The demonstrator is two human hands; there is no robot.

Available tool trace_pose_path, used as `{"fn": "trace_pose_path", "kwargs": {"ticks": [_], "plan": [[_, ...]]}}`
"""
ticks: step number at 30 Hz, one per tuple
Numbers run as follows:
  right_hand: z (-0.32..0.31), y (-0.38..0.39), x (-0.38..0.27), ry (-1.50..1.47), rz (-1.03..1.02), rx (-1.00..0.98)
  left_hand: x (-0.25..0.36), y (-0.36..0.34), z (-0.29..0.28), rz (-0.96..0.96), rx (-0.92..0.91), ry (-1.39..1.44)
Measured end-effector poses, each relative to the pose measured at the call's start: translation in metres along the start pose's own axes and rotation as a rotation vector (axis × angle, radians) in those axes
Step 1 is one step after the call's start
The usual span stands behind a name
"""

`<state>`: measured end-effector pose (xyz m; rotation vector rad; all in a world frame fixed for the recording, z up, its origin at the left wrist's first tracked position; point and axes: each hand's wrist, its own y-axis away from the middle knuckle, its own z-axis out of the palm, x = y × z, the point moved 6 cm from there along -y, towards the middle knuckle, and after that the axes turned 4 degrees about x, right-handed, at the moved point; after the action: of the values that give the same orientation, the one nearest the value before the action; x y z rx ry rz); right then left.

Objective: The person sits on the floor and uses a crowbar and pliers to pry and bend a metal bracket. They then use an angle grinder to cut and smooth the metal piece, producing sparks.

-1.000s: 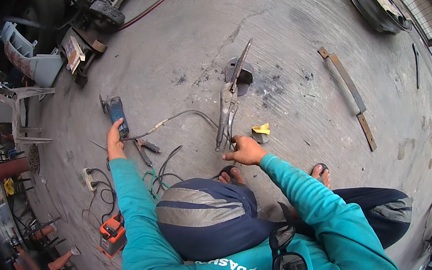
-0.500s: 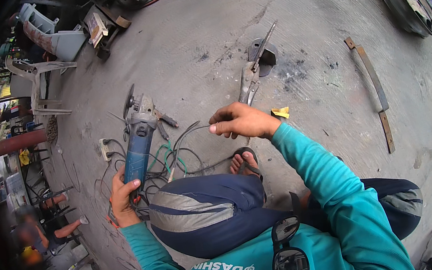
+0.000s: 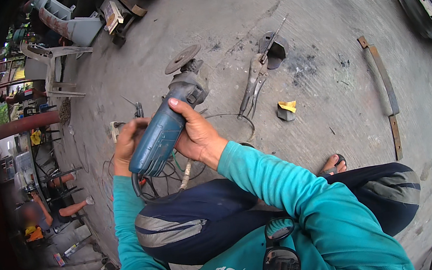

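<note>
smooth plastic grinder body (image 3: 158,142), dull metal locking pliers (image 3: 254,83), rough matt concrete floor (image 3: 332,115), glossy sunglasses (image 3: 281,264)

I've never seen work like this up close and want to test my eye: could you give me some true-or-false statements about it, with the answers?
1. The right hand grips the grinder. True.
2. Someone is holding the pliers. False: the pliers lie on the floor.
3. The sunglasses hang at the shirt front. True.
4. The grinder has no disc. False: a round disc is fitted at its far end.
5. The long metal bar lies right of the pliers. True.
</note>
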<state>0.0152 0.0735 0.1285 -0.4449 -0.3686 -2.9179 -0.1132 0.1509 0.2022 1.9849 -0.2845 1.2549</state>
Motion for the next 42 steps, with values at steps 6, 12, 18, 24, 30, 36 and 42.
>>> {"fn": "trace_pose_path", "kwargs": {"ticks": [6,12,18,24,30,36,42], "plan": [[-0.003,0.012,-0.019,0.083,-0.074,0.025,-0.079,0.013,0.084,-0.261,-0.381,0.091],[0.032,0.033,-0.108,0.485,-0.323,0.018,-0.109,-0.018,0.131,-0.39,-0.707,-0.087],[0.124,0.152,-0.264,1.637,-1.06,0.489,-0.105,-0.053,0.241,-0.242,-0.847,0.218],[0.132,0.297,-0.344,1.791,-1.418,1.006,-0.063,-0.135,0.226,0.579,-0.111,-0.799],[0.018,0.344,-0.368,1.013,-1.551,0.596,-0.111,-0.22,0.234,0.258,-0.113,-1.097],[-0.045,0.378,-0.371,0.834,-1.51,0.836,-0.058,-0.251,0.173,0.65,0.187,-1.256],[-0.068,0.347,-0.35,0.837,-1.332,0.881,0.018,-0.177,0.359,0.486,-0.678,-0.517]]}}
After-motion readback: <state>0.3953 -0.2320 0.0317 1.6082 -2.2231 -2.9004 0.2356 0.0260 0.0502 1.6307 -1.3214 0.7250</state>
